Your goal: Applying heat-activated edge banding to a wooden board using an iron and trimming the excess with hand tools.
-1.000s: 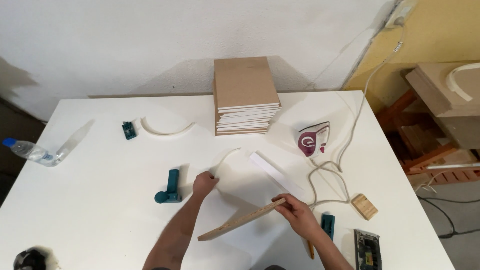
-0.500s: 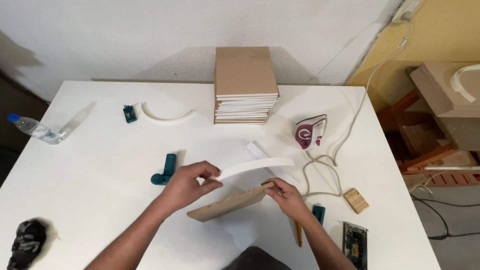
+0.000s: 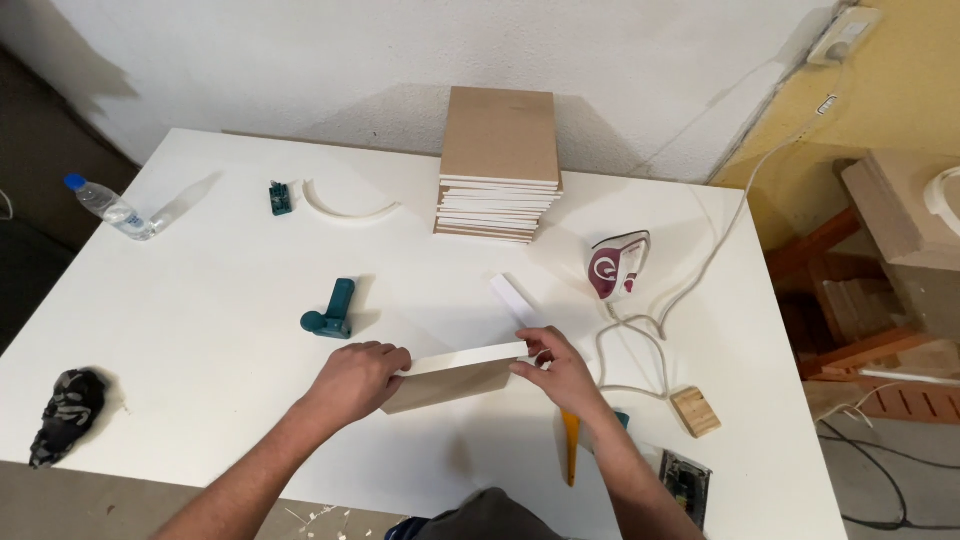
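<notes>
Gripping a small brown board (image 3: 447, 385) from both ends, the person holds it on edge just above the near middle of the white table (image 3: 200, 310). The left hand (image 3: 352, 380) is curled closed round the board's left end, fingers folded over the top edge. The right hand (image 3: 562, 372) pinches the right end, thumb and fingertips pressed together against a white edging strip (image 3: 470, 357) that lies along the board's upper edge; the strip's free tail (image 3: 511, 298) runs away from the hand toward the back of the table.

Just left of the left hand, apart from it, lies a teal hand tool (image 3: 332, 313). Behind the right wrist a yellow-handled tool (image 3: 570, 446) rests on the table, and a small wooden block (image 3: 694, 411) sits further right. A maroon and white iron (image 3: 618, 265) stands near the right edge, its pale cord (image 3: 640, 335) looping toward the hands.

At the back a stack of similar boards (image 3: 499, 170) sits squarely. To its left lie a curved white strip (image 3: 348, 207) and a small teal piece (image 3: 281, 197). A plastic water bottle (image 3: 108, 207), lying on its side, rests at the far left edge; its contents cannot be made out. A dark crumpled cloth (image 3: 65, 410) lies at the near left corner.
</notes>
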